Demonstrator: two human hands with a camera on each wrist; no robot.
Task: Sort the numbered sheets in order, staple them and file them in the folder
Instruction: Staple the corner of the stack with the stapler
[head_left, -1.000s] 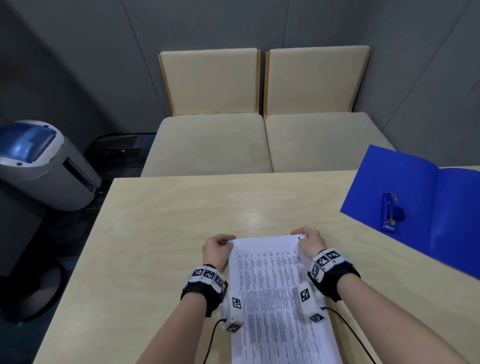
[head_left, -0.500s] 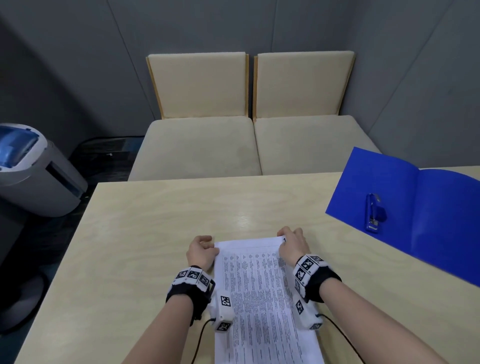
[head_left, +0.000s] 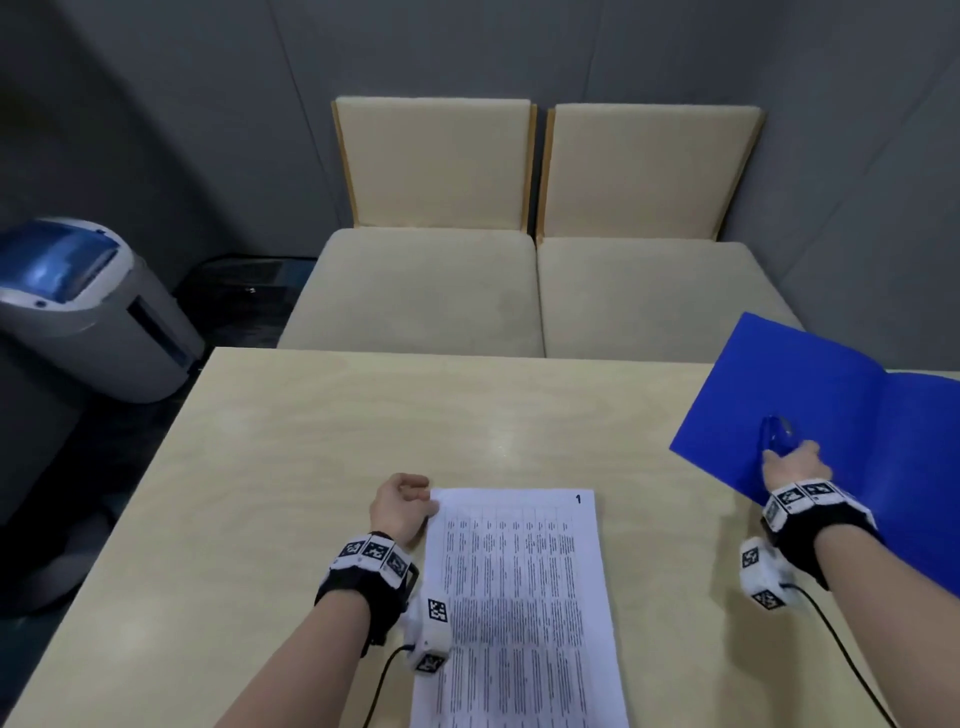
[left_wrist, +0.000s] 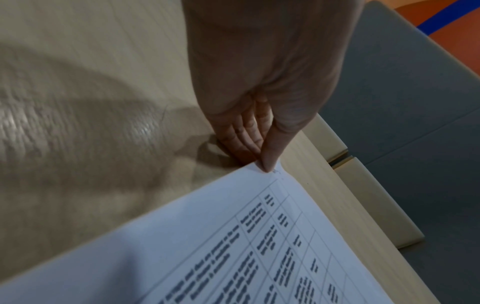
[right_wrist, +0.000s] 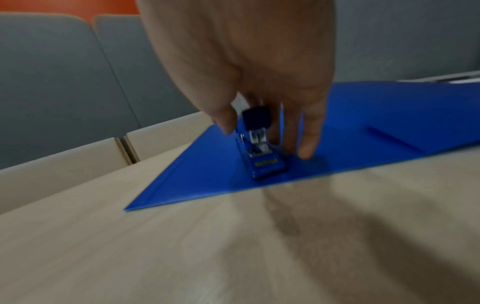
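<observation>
A stack of printed sheets (head_left: 519, 597), with the number 1 at its top right corner, lies on the wooden table (head_left: 363, 441) in front of me. My left hand (head_left: 402, 501) holds the stack's top left corner; in the left wrist view the thumb (left_wrist: 269, 160) lies on the sheets (left_wrist: 233, 246) with curled fingers behind the edge. A blue stapler (head_left: 776, 434) lies on the open blue folder (head_left: 831, 395) at the right. My right hand (head_left: 792, 462) reaches over it. In the right wrist view the thumb and straight fingers (right_wrist: 307, 148) straddle the stapler (right_wrist: 262, 160), which rests on the folder (right_wrist: 207, 174).
Two beige upholstered chairs (head_left: 431, 291) stand side by side behind the table's far edge. A white and blue appliance (head_left: 88, 306) stands on the floor at the left. Grey walls close the room in.
My right hand has left the stack's top right corner and moved right to the stapler on the folder. The left hand stays at the top left corner.
</observation>
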